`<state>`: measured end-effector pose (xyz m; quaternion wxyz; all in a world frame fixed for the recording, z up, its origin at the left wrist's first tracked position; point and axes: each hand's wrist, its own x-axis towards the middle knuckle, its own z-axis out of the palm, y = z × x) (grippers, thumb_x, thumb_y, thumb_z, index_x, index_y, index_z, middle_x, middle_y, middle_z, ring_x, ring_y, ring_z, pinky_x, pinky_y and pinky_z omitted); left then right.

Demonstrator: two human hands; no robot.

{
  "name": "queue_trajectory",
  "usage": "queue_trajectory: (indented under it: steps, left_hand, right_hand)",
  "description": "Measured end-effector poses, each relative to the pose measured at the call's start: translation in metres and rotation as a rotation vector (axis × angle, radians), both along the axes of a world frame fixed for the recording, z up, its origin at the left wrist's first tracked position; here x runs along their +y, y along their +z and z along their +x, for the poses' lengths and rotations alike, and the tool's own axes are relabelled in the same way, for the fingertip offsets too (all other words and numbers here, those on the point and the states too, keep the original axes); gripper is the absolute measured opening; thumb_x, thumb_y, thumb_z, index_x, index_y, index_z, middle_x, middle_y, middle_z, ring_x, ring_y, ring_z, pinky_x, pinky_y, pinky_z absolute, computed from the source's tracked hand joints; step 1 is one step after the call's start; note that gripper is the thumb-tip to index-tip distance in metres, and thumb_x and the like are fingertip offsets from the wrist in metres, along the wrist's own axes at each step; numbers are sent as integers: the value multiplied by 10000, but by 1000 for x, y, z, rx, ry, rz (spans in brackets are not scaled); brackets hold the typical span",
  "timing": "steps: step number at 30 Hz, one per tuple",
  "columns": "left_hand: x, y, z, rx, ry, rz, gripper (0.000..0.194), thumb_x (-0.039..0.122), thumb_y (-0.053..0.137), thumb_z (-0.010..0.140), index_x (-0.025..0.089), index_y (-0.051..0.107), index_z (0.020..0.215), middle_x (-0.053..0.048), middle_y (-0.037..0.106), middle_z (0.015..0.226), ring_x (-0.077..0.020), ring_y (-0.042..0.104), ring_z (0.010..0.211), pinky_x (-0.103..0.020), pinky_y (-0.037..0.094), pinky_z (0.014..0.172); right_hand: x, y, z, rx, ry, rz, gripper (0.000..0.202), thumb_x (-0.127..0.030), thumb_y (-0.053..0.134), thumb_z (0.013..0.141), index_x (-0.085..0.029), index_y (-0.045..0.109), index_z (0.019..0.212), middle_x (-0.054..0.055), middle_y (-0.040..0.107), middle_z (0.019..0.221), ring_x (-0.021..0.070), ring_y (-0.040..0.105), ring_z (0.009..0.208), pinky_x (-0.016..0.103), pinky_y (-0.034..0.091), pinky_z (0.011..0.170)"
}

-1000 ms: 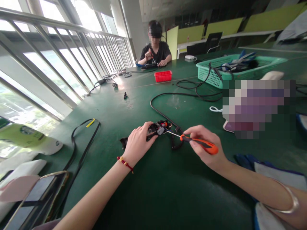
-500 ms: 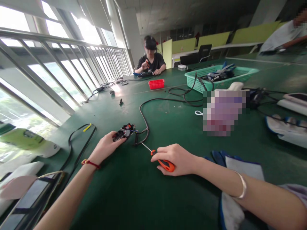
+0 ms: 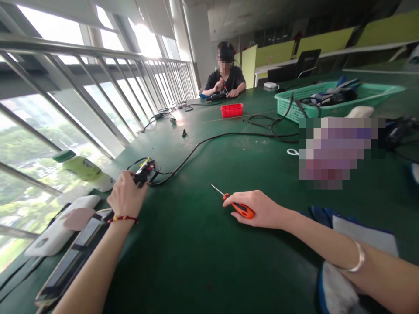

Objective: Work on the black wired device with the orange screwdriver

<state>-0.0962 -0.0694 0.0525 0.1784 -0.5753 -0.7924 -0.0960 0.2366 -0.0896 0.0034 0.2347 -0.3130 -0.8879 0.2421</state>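
My left hand (image 3: 127, 194) grips a small black device (image 3: 144, 172) with exposed parts and thin wires, at the left of the green table (image 3: 196, 244). A black cable (image 3: 209, 138) runs from the device back toward the right. Right of centre, my right hand (image 3: 258, 208) holds an orange and black screwdriver (image 3: 242, 210) low over the table. Its metal shaft points forward and left, apart from the device. The palm side of both hands is hidden.
A green basket (image 3: 291, 109) of parts and a red tray (image 3: 232, 110) stand farther back. Gloves (image 3: 363, 233) lie under my right forearm. A bottle (image 3: 85, 170), white case (image 3: 52, 237) and railing are left. Across the table, a person works with a screwdriver.
The view has turned left. My left hand has carried the device left, away from the screwdriver tip, and its cable has straightened. My right hand still holds the screwdriver.
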Motion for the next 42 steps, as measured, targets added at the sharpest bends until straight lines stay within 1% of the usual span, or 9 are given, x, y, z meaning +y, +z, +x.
queue_trajectory:
  steps: [5,11,19,23,27,31,33,38,42]
  left_hand:
    - [3,-9,4,88,-66,-28,256,390,360,867,190,405,1020,-116,554,968,-300,543,895,-296,353,542]
    - [2,-5,6,99,-57,-31,303,397,309,886,164,412,1051,-132,547,996,-312,543,931,-315,375,570]
    - [-3,20,26,136,-58,218,331,393,397,856,191,432,1115,-107,545,1071,-296,547,973,-324,406,620]
    - [2,20,66,-21,-347,135,276,354,490,807,220,508,1047,-57,540,1094,-231,589,909,-279,418,600]
    - [24,-1,109,-193,-689,-77,242,292,561,762,247,562,999,-8,607,1011,-196,619,846,-275,460,685]
    - [56,-23,137,-327,-831,-143,463,291,627,736,216,456,1159,-36,648,1033,-225,622,916,-310,480,758]
    - [68,-33,143,-360,-889,-159,442,291,606,771,191,444,1170,-47,650,1054,-216,615,946,-317,476,808]
    - [83,-41,127,-217,-966,-56,328,340,406,913,185,506,1184,-53,589,1207,-189,522,1128,-387,295,1064]
    - [85,-30,76,-197,-727,64,363,234,307,910,172,548,1174,-62,600,1167,-209,539,1091,-362,386,982]
  right_hand:
    - [0,-1,0,11,-3,-27,278,-226,550,796,-215,614,1067,32,677,1056,179,657,875,300,482,805]
    - [0,-2,0,68,-33,-44,258,-225,555,791,-218,621,1040,25,685,1005,159,651,815,285,485,769]
    - [6,-2,0,275,-429,4,211,-217,518,792,-205,603,985,-9,606,726,116,528,567,251,443,596]
    - [9,-1,1,375,-595,6,263,-194,501,794,-207,557,1051,21,617,815,159,598,700,308,477,730]
    - [12,-4,4,399,-657,44,348,-173,505,784,-230,503,1128,59,617,1003,215,607,928,376,465,857]
    - [15,-7,6,351,-656,44,396,-163,507,779,-233,478,1168,82,589,1134,241,573,1053,419,433,931]
    - [16,-9,5,282,-656,11,403,-173,509,781,-232,479,1179,84,599,1103,243,593,1007,424,449,905]
    - [18,-11,5,152,-632,-35,395,-198,519,776,-214,506,1171,93,605,1088,242,606,954,403,473,856]
    - [19,-9,6,119,-635,-67,398,-210,513,781,-222,511,1179,80,608,1076,232,606,945,379,473,853]
